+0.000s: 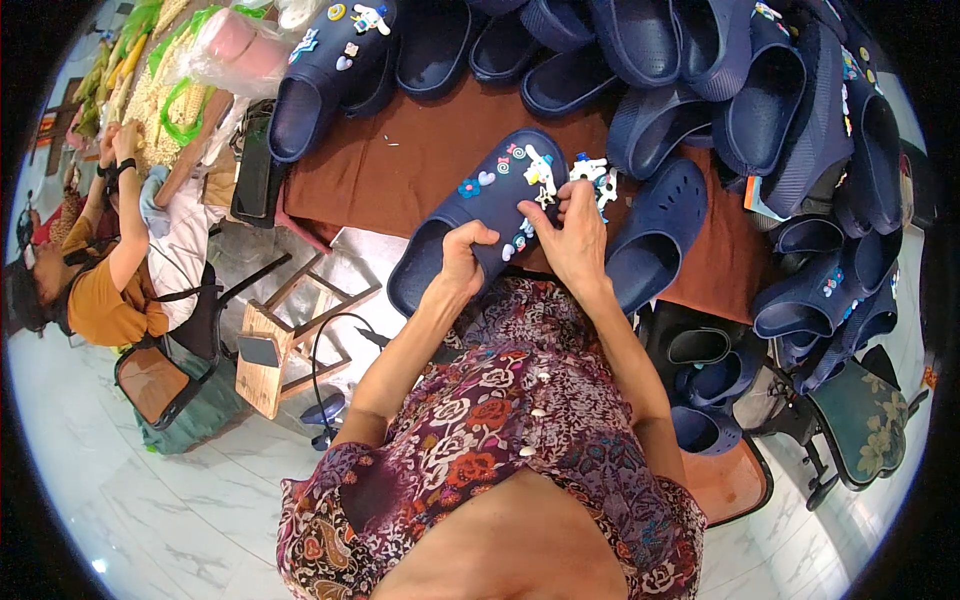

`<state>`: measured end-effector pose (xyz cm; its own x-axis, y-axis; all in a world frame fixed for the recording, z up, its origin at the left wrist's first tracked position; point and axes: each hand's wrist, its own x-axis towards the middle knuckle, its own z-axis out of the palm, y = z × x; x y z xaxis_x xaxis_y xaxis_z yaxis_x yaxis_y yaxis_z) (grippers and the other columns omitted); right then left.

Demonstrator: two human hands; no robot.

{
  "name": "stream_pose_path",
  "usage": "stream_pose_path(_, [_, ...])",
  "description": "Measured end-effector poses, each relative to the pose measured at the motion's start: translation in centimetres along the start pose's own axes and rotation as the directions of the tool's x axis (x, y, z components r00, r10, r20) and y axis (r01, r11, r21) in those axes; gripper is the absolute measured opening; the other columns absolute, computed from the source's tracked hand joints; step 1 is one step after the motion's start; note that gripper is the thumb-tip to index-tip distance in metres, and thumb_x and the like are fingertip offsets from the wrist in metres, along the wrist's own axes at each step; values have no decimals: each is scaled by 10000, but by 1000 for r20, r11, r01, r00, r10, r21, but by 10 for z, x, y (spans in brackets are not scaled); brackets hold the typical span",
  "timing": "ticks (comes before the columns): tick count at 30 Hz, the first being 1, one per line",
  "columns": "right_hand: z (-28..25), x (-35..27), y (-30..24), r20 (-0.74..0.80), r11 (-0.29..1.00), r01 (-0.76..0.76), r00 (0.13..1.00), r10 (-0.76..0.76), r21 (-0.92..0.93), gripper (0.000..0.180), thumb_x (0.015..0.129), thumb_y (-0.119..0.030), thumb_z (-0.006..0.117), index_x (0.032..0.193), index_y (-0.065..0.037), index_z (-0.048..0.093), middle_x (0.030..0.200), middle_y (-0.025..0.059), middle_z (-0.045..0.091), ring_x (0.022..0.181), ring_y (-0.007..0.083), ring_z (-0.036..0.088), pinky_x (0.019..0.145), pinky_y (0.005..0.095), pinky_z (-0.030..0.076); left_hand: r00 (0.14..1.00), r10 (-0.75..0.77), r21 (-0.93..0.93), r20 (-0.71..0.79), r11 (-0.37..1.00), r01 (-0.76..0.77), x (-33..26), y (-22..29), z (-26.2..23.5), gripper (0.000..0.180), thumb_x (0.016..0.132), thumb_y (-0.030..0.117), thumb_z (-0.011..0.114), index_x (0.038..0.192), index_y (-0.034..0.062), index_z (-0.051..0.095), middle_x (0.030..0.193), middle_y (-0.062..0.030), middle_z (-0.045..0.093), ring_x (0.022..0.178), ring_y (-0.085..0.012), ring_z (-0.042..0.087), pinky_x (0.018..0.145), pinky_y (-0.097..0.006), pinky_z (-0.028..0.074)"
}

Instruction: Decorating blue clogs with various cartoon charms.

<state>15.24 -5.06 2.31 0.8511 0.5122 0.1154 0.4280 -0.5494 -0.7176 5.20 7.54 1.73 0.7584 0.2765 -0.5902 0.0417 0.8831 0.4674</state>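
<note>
A navy blue clog (492, 205) lies tilted before me, its toe pointing away to the right. Colourful charms cover its upper: a white figure, a blue flower, hearts and swirls. My left hand (463, 265) grips the clog's side near the strap, thumb on top. Over the toe's right edge, my right hand (572, 238) has its thumb and fingers drawn together; whatever lies between them is too small to make out. Just beyond its fingertips sits a cluster of white charms (603, 182). A plain navy clog with round holes (660, 225) rests beside my right wrist.
Many navy clogs (560, 82) are heaped along the back and right of the brown-covered table (430, 150). A dark phone (255, 172) lies at its left edge. Left are a wooden stool (262, 345) and a co-worker in a mustard top (118, 290). A chair (860, 425) stands right.
</note>
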Motion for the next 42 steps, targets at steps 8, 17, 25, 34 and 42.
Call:
stream_pose_path(8, [0, 8, 11, 27, 995, 62, 998, -60, -77, 381, 875, -289, 685, 962, 2, 455, 820, 186, 558, 708, 323, 594, 639, 425, 486, 1000, -5, -37, 12, 999, 6, 0, 3, 2, 514, 619, 60, 527, 1104, -107, 550, 1038, -195, 644, 909, -306, 655, 851, -404, 558])
stream_pose_path(17, [-2, 5, 7, 53, 993, 87, 995, -82, -79, 255, 922, -178, 601, 993, 19, 456, 904, 222, 564, 824, 405, 594, 713, 465, 478, 999, 5, -52, 33, 999, -3, 3, 1, -2, 527, 630, 60, 525, 1128, -111, 532, 1059, -199, 639, 925, -316, 653, 858, -401, 555])
stream_pose_path(25, [-10, -3, 5, 72, 993, -34, 997, 26, 116, 188, 927, -110, 571, 1041, 16, 489, 919, 207, 605, 835, 379, 623, 719, 449, 486, 999, 12, -96, 45, 995, -8, 1, 3, 6, 445, 697, 30, 536, 1121, -104, 543, 1053, -179, 637, 942, -289, 640, 857, -381, 536])
stream_pose_path(34, [-47, 3, 10, -81, 925, 77, 990, -115, -372, 129, 854, -78, 589, 949, -24, 522, 845, 148, 574, 808, 341, 589, 706, 447, 446, 1000, 0, 14, 16, 1000, 0, -3, 10, 12, 404, 789, 68, 592, 1168, -61, 531, 1086, -170, 639, 948, -275, 650, 875, -395, 538])
stream_pose_path(42, [-40, 13, 33, 7, 802, 157, 982, -188, -576, 153, 792, -75, 610, 931, -41, 556, 828, 120, 569, 772, 300, 579, 687, 418, 416, 998, 10, -159, 64, 987, 0, -3, 16, 16, 495, 785, 129, 571, 1243, -43, 496, 1210, -199, 594, 1067, -335, 616, 958, -457, 498])
